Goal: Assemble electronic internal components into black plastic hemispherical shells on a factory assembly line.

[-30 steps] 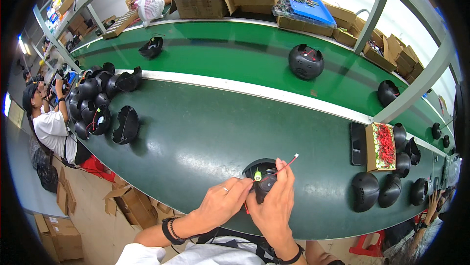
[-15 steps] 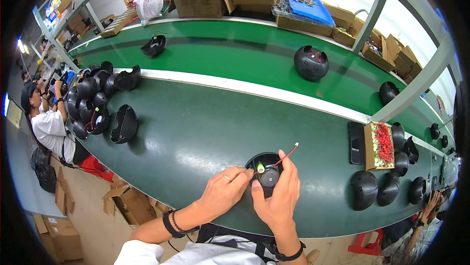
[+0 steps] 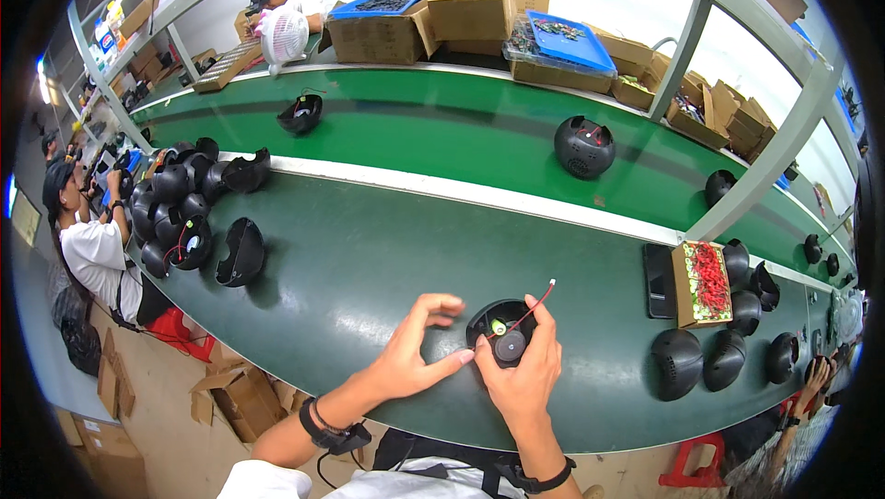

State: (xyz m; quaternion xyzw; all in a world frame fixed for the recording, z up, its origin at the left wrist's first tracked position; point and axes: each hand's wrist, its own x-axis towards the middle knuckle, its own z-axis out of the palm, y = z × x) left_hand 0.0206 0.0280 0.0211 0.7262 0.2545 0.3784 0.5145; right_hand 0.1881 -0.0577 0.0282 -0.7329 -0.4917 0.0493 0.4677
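On the green belt (image 3: 369, 269) at 6 o'clock, right hand (image 3: 525, 375) cups the black round housing (image 3: 502, 338), fingers wrapped on it; left hand (image 3: 415, 352) spread, fingertip at its 9 o'clock rim.

Both hands (image 3: 419, 356) (image 3: 525, 375) on black shell (image 3: 502, 333)

Both forearms were bare below a white top. The left wrist (image 3: 324, 423) wore a black band (a thin cable trailed from it). The right wrist (image 3: 542, 481) carried a black strap.
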